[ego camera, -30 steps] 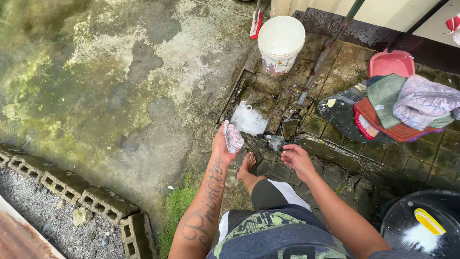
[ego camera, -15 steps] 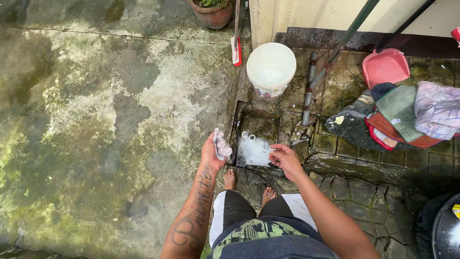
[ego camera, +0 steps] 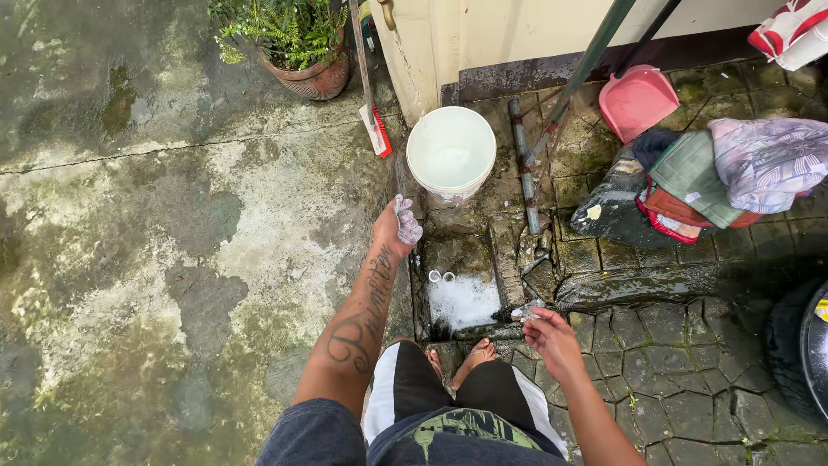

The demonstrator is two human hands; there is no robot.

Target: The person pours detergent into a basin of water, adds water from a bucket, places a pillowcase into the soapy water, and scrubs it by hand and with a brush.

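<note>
My left hand [ego camera: 390,231] is stretched forward and closed around a small foam-covered wad [ego camera: 406,221], just below the white bucket [ego camera: 450,154]. Suds cling to its fingers. My right hand [ego camera: 554,343] is lower right, its fingertips pinched on a small metal tap [ego camera: 525,312] at the edge of a sunken drain pit [ego camera: 466,302]. White foam and two small round caps lie in the pit. My bare feet stand at the pit's near edge.
A grey pipe [ego camera: 521,164] runs along mossy tiles beside the bucket. A pink dustpan [ego camera: 636,100], a pile of cloth [ego camera: 733,168] and a black tub [ego camera: 798,345] are at the right. A potted plant [ego camera: 302,52] and a red-and-white brush [ego camera: 376,131] are further away, past wet concrete.
My left hand has reached forward with the soapy wad, up to the bucket. My right hand has stayed low by the tap. The view has tilted up toward the wall.
</note>
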